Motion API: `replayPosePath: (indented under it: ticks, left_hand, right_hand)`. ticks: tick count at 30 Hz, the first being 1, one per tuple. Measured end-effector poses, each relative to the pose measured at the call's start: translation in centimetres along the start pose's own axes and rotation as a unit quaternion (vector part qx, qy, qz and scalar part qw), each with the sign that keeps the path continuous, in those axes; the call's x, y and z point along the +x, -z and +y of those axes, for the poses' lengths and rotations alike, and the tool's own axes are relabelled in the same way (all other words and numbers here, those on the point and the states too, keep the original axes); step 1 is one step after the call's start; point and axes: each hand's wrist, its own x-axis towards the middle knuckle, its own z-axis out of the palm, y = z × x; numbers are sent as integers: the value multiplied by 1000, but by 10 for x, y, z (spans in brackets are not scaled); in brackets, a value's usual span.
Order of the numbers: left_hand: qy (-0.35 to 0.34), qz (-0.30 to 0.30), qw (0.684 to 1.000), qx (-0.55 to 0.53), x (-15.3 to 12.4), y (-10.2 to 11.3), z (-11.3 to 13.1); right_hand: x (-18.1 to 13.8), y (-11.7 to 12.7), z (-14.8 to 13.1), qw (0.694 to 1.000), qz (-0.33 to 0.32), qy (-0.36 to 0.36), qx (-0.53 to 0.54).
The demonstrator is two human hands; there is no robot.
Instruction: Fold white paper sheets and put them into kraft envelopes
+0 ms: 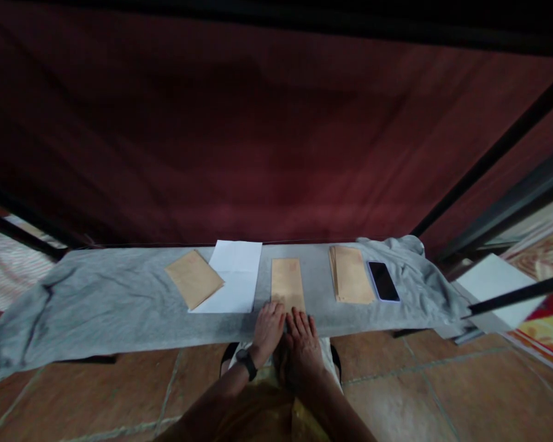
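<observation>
A brown envelope (287,279) lies lengthwise on the grey cloth (120,301) straight ahead. My left hand (267,328), with a black watch on its wrist, lies flat with fingers stretched out on the envelope's near end. My right hand (303,344) lies flat beside it, fingertips at the envelope's near edge. Left of it sits a white sheet of paper (233,276) with another brown envelope (193,278) lying askew partly on it. To the right is a stack of brown envelopes (350,274), with a black phone (383,281) right beside it.
The cloth covers a long low bench over a tiled floor (419,393). A dark red curtain (258,135) hangs behind. White sheets (493,285) and a black bar (520,294) are at the right, a striped fabric (4,264) at the far left.
</observation>
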Motion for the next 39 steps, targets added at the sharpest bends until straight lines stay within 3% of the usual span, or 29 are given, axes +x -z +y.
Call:
replayPosePath:
  ticks: [2,5,9,16,25,31,39]
  left_hand:
    - [-75,-6,997,17,7,-7,3]
    - [-111,-14,993,39,25,-20,0]
    - [-103,-40,992,56,58,-32,-11]
    - [-85,-67,992,62,113,-36,-19]
    - [-88,-75,991,65,143,-35,-24]
    - [-81,-56,992,78,133,-36,-19]
    - [-135,-28,988,70,56,-27,-23]
  right_hand:
    - [-1,-1,1,1000,-15,24,1]
    - [-1,-2,2,999,-24,44,3]
    - [2,-5,2,1000,-17,-5,-7]
    - [3,-8,2,999,-19,2,-28]
    - [2,-10,2,1000,11,10,-20]
    - [3,-5,2,999,2,13,-29]
    - [4,0,12,998,8,51,-27]
